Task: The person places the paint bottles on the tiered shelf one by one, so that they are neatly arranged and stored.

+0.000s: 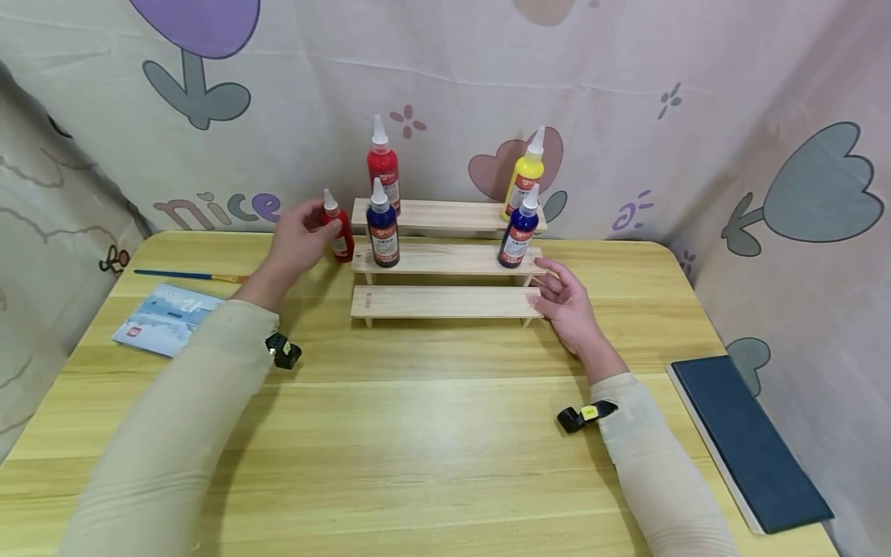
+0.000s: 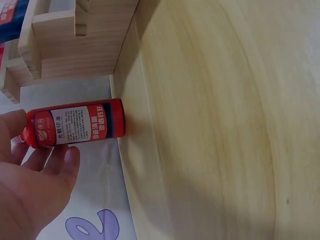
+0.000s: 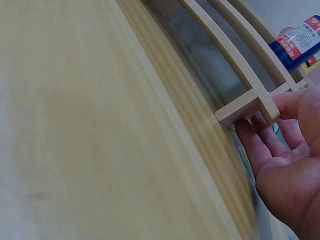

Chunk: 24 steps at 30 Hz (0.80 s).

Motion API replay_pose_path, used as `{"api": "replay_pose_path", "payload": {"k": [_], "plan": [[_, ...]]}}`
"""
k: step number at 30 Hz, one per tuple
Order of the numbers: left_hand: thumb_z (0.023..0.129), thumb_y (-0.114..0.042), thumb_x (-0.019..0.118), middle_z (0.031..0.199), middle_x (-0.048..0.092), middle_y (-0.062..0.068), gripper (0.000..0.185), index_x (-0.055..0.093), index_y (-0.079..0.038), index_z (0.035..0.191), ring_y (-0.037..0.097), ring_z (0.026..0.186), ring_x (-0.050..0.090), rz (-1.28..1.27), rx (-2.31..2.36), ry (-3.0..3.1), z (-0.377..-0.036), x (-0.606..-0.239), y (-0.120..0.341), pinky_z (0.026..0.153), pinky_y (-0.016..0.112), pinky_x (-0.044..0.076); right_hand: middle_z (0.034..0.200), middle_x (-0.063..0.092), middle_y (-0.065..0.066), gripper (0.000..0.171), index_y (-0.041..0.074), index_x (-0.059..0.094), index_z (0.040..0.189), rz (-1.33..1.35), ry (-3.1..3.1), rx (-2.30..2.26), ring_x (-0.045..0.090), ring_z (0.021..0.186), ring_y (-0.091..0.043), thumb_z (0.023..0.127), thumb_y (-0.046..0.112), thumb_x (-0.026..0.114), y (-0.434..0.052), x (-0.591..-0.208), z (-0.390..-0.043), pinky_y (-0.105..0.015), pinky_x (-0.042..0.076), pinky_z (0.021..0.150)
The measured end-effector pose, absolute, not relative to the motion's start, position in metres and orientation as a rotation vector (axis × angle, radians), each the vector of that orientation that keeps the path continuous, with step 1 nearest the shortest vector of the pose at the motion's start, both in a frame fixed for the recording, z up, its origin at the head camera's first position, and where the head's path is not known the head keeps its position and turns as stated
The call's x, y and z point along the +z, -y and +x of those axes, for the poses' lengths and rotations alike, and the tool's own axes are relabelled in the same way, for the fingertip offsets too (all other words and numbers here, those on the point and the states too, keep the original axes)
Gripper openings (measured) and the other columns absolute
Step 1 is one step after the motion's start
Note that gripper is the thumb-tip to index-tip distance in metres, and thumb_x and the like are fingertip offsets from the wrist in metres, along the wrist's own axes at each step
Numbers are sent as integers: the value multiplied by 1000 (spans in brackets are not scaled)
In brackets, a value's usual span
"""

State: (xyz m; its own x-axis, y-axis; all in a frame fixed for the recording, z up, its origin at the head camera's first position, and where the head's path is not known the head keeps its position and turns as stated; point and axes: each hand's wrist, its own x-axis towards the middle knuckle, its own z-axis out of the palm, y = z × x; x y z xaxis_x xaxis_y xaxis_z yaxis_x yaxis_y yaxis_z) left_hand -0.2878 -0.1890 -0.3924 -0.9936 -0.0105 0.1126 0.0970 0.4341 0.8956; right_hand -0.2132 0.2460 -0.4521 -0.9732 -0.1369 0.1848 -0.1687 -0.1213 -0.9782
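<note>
A small red bottle (image 1: 339,232) (image 2: 75,125) stands on the table just left of a three-step wooden shelf (image 1: 445,302) (image 2: 75,45). My left hand (image 1: 299,236) (image 2: 30,185) holds it near the top, thumb on one side and fingers on the other. My right hand (image 1: 567,302) (image 3: 285,165) lies open at the shelf's (image 3: 250,105) right end, fingertips against the lowest step. Two blue bottles (image 1: 382,228) (image 1: 519,230) stand on the middle step; one (image 3: 297,40) shows in the right wrist view. A taller red bottle (image 1: 383,166) and a yellow bottle (image 1: 525,178) stand on the top step.
A blue-handled paintbrush (image 1: 188,275) and a blue-white booklet (image 1: 167,319) lie at the table's left. A dark blue book (image 1: 748,437) lies at the right edge. Patterned cloth walls close in the wooden table (image 1: 431,433) at the back and sides.
</note>
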Motion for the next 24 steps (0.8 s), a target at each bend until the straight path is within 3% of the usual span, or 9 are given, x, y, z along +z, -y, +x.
{"api": "replay_pose_path", "payload": {"k": [10,17,24], "plan": [[89,-35,64,124,54,8,46,54,-11,127,21,113,49,95,-1675,2544,-287,-395,188,97,36,40,125,56,-19,65,9,47,135,374,2058,2313,53,114,-31,79,-24,55,-245,-452,-213,-32,47,89],[89,-37,64,120,57,7,42,59,-12,122,18,110,51,141,-1666,2477,-285,-398,187,95,35,42,127,54,-20,66,8,47,135,361,2060,2316,52,115,-33,78,-25,55,-245,-452,-212,-33,47,89],[87,-33,67,109,60,5,37,62,-9,115,15,99,53,206,-1696,2323,-275,-398,190,84,27,45,128,53,-20,67,8,46,135,345,2069,2309,52,116,-32,78,-26,54,-245,-450,-213,-33,47,89]]}}
